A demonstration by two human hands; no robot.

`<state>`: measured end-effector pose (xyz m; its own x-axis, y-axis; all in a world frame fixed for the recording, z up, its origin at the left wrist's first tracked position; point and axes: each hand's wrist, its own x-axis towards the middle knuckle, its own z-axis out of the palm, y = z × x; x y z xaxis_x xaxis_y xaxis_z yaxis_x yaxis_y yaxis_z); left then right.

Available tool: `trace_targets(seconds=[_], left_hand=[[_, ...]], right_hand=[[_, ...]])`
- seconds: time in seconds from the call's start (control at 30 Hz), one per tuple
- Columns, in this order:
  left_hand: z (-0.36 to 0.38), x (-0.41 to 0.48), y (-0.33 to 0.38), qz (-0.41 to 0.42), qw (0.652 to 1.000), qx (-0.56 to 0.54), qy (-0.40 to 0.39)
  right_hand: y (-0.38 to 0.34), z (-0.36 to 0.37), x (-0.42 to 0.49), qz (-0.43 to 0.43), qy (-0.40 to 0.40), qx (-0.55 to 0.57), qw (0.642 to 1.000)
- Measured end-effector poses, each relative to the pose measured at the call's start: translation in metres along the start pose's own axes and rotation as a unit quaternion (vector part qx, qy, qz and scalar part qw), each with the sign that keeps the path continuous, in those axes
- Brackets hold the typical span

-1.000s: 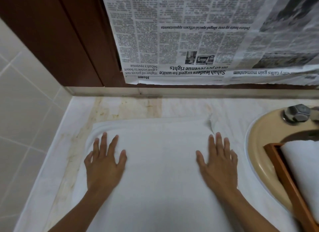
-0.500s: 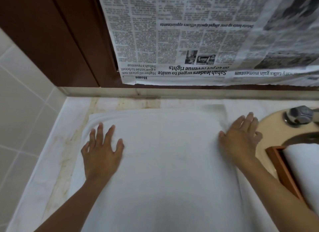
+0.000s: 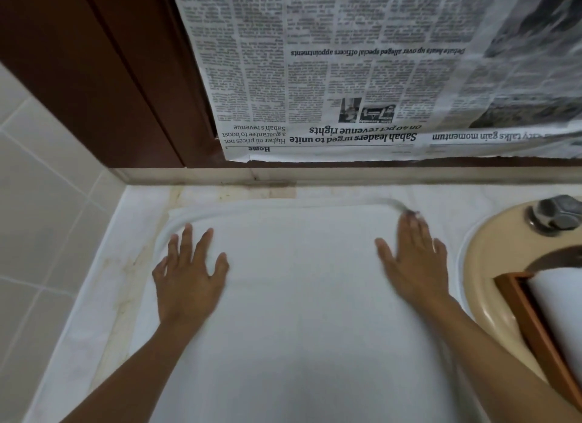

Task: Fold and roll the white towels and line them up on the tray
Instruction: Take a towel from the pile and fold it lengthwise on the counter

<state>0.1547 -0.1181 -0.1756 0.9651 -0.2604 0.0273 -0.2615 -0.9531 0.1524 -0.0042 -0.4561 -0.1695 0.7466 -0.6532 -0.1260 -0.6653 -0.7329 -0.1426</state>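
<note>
A white towel point(image 3: 299, 296) lies spread flat on the counter, its far edge near the back wall. My left hand point(image 3: 189, 274) rests flat on the towel's left part with fingers spread. My right hand point(image 3: 412, 265) lies flat on the towel's right part, fingers straight and blurred by motion, fingertips near the far right corner. At the right edge a brown wooden tray point(image 3: 532, 325) sits over the sink and holds a rolled white towel point(image 3: 557, 309), partly cut off by the frame.
A beige sink point(image 3: 478, 265) with a metal tap point(image 3: 554, 216) is at the right. Newspaper point(image 3: 362, 76) covers the wall behind the counter. A tiled wall point(image 3: 37, 218) bounds the left side. The white counter point(image 3: 104, 281) shows brown stains.
My right hand has come back from the towel's right edge onto its surface and slid toward the far right corner. The left hand has barely moved. The far edge now lies smooth.
</note>
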Motion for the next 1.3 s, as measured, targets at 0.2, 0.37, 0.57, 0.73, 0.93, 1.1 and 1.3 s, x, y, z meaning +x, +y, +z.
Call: trace_targets(seconds=[0.2, 0.37, 0.57, 0.73, 0.93, 1.1, 1.3], left_hand=[[0.004, 0.015, -0.002, 0.0, 1.0, 0.011, -0.003], [0.006, 0.014, -0.003, -0.003, 1.0, 0.009, -0.01], [0.008, 0.013, -0.007, 0.004, 1.0, -0.004, -0.011], [0.005, 0.015, -0.004, 0.007, 1.0, 0.001, -0.025], [-0.011, -0.032, 0.019, 0.018, 0.996, -0.038, -0.084], [0.001, -0.162, 0.013, 0.04, 0.996, -0.035, -0.071], [-0.004, -0.175, -0.032, 0.034, 0.999, -0.001, -0.042]], right_hand=[[-0.071, 0.013, -0.059, -0.064, 0.051, 0.042, 0.996], [-0.05, 0.015, -0.036, -0.134, 0.008, -0.012, 0.991], [-0.009, -0.003, 0.012, 0.027, -0.019, 0.002, 0.999], [-0.048, 0.008, -0.08, 0.001, 0.046, 0.041, 0.998], [-0.062, 0.041, -0.168, -0.063, 0.033, 0.02, 0.997], [-0.065, 0.037, -0.168, -0.061, 0.006, 0.008, 0.998], [-0.023, 0.024, -0.168, -0.139, -0.027, 0.009, 0.99]])
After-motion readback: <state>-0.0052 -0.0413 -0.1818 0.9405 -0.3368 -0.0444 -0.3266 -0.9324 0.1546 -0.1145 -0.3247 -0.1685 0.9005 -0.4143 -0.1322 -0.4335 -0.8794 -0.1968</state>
